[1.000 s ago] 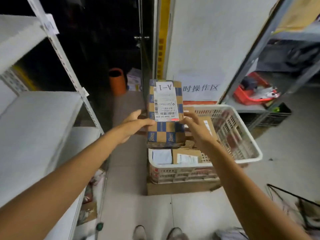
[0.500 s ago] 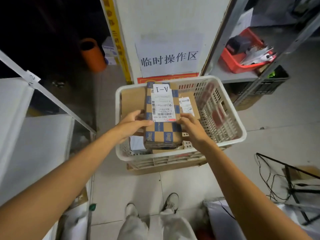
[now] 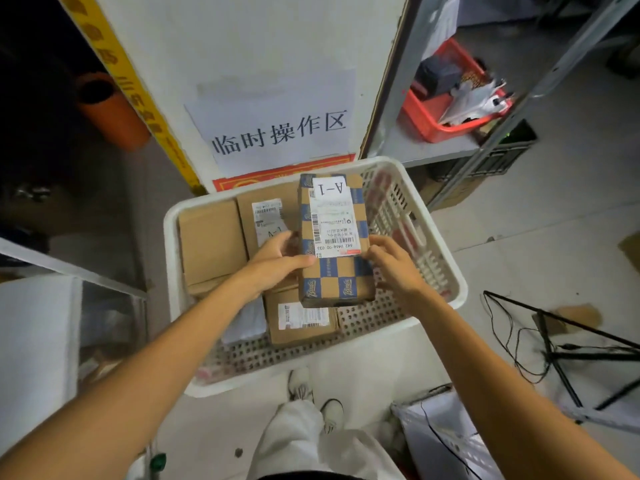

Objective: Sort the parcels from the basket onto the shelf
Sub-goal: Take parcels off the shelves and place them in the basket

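Both left hand (image 3: pixel 277 266) and right hand (image 3: pixel 394 268) pinch the checkered parcel (image 3: pixel 341 280) over the basket (image 3: pixel 170 244), 12 o'clock; such a light hold risks dropping it.

Bright centre, dark left, soft blur, wide-angle warp

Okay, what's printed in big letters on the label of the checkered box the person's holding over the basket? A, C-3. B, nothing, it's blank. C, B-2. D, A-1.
D: the white label on the checkered box, gripped between the left hand and the right hand, reads A-1, upside down to the camera.
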Motion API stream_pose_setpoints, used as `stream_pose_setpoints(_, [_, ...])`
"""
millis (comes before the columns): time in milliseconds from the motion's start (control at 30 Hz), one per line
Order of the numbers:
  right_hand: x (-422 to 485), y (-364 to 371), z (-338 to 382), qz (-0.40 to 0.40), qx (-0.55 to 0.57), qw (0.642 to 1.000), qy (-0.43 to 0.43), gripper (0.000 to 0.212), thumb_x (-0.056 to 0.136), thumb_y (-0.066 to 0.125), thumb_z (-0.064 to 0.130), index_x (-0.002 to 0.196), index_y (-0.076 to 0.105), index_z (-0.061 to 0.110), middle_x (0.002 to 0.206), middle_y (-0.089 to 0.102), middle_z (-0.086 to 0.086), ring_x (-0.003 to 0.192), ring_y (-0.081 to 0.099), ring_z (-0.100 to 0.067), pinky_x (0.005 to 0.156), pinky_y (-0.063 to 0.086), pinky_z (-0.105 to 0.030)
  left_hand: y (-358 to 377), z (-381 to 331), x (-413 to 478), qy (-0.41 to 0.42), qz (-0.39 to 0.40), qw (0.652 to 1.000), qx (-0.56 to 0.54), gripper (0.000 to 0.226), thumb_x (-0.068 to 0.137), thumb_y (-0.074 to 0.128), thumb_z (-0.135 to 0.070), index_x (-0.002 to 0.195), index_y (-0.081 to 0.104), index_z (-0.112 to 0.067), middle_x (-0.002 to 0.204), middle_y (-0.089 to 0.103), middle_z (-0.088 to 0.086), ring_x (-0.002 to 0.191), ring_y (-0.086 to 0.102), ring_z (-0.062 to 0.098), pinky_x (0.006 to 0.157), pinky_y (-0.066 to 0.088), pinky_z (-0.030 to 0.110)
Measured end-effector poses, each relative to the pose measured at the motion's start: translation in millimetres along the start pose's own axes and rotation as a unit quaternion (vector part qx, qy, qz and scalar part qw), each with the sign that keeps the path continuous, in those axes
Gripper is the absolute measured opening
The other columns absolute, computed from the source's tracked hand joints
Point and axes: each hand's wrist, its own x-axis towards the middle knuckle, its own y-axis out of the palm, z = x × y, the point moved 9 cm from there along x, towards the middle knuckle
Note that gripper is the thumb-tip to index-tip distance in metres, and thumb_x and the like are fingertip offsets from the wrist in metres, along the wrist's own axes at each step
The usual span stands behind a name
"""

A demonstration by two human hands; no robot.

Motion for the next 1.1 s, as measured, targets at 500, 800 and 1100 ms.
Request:
stream_pose_setpoints(500, [124.4, -37.1, -24.7, -0.011, 0.027, 0.999, 0.043, 0.03, 0.097, 0.051, 0.015, 0.127, 0.051, 0.014, 0.108, 0.062, -0.002, 0.092, 0.06, -0.016, 0.063, 0.046, -0.022, 40.7, -14.2, 103.2, 0.052, -0.019, 0.968, 0.244, 0.104, 0.081, 0.072, -0.035, 0.15, -0.005, -0.041, 0.154, 0.029, -0.003, 0.139, 0.029, 0.021, 0.11, 0.028, 0.036])
stream_pose_setpoints(800, [191.9, -16.2, -55.6, 0.103, -0.061, 0.991, 0.055, 0.045, 0.098, 0.051, 0.01, 0.142, 0.044, 0.011, 0.141, 0.052, -0.007, 0.128, 0.05, -0.026, 0.106, 0.042, -0.047, 49.2, 18.6, 131.6, -0.002, -0.091, 0.854, 0.512, 0.078, 0.089, 0.057, -0.034, 0.152, 0.011, -0.032, 0.159, 0.014, -0.002, 0.144, 0.0, 0.022, 0.116, 0.003, 0.048])
stream_pose_setpoints(1100, [195.7, -21.9, -40.4, 0.059, -0.171, 0.982, -0.048, 0.044, 0.094, 0.06, 0.013, 0.137, 0.052, 0.01, 0.121, 0.05, -0.005, 0.101, 0.057, -0.014, 0.1, 0.046, -0.027, 53.1, 33.5, 130.0, -0.027, -0.088, 0.837, 0.54, 0.075, 0.094, 0.05, -0.029, 0.153, 0.004, -0.028, 0.16, -0.011, -0.006, 0.145, -0.017, 0.023, 0.115, -0.01, 0.047])
